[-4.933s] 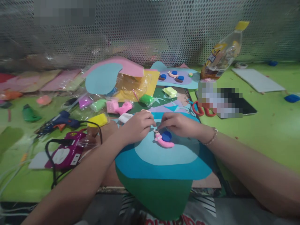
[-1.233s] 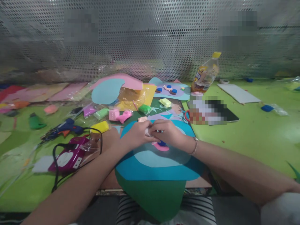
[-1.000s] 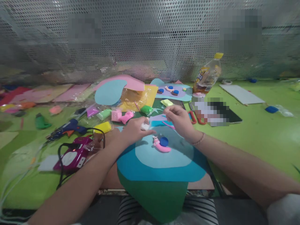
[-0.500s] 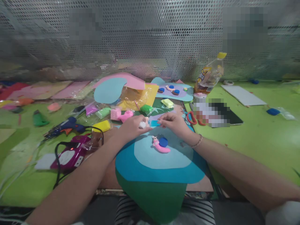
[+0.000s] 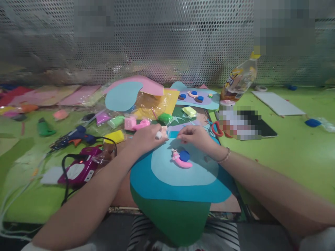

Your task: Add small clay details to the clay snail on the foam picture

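My left hand (image 5: 148, 138) is closed around a small lump of white clay (image 5: 158, 135). Beside its fingertips shows a peach clay piece in a clear wrapper (image 5: 164, 131). To the right, my right hand (image 5: 195, 137) is held in a pinch; whatever lies between thumb and finger is too small to make out. Just below both hands, a pink clay snail (image 5: 181, 162) with a dark blue shell (image 5: 184, 155) lies on a light blue paper shape (image 5: 167, 176). That shape rests on larger teal paper (image 5: 180, 195), with green paper (image 5: 175, 216) underneath.
Left of me are a hot glue gun (image 5: 74, 137), a magenta device with a black cable (image 5: 82, 167) and a yellow clay pack (image 5: 114, 137). Red-handled scissors (image 5: 216, 129), a tilted plastic bottle (image 5: 239, 80) and a white board (image 5: 278, 103) lie right. Pink clay (image 5: 130, 123) sits ahead.
My right hand has drawn slightly away from my left, widening the gap between them. The left hand keeps hold of the white clay. The whole view has shifted a little.
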`<state>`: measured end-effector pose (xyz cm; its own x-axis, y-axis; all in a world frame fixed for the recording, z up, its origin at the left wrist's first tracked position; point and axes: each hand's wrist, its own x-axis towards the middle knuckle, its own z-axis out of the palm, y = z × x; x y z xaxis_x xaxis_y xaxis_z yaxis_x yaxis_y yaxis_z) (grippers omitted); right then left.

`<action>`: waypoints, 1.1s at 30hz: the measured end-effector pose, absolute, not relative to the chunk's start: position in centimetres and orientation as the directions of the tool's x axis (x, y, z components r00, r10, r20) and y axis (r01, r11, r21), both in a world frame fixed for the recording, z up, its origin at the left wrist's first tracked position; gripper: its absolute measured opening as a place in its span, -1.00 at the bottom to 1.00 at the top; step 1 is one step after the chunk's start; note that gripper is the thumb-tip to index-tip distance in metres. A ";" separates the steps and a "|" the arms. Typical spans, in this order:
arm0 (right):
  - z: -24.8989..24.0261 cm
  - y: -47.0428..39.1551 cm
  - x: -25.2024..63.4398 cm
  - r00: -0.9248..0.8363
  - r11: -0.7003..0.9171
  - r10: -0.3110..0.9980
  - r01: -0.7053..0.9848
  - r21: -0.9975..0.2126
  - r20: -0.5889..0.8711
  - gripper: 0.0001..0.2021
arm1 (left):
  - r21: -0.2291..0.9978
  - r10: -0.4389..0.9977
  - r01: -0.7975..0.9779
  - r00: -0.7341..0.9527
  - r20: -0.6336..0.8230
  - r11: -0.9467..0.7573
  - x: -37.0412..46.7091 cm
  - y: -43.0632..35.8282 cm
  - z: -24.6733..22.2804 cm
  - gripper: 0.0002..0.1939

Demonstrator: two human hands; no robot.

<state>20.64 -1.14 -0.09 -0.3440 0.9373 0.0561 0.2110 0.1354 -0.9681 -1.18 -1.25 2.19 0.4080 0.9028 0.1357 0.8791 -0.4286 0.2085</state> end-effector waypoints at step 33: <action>0.4 -1.9 21.7 -0.816 0.716 0.545 0.331 -0.615 0.195 -0.69 | 0.256 0.911 0.874 0.402 0.094 -0.412 -0.6 -1.7 2.9 -0.73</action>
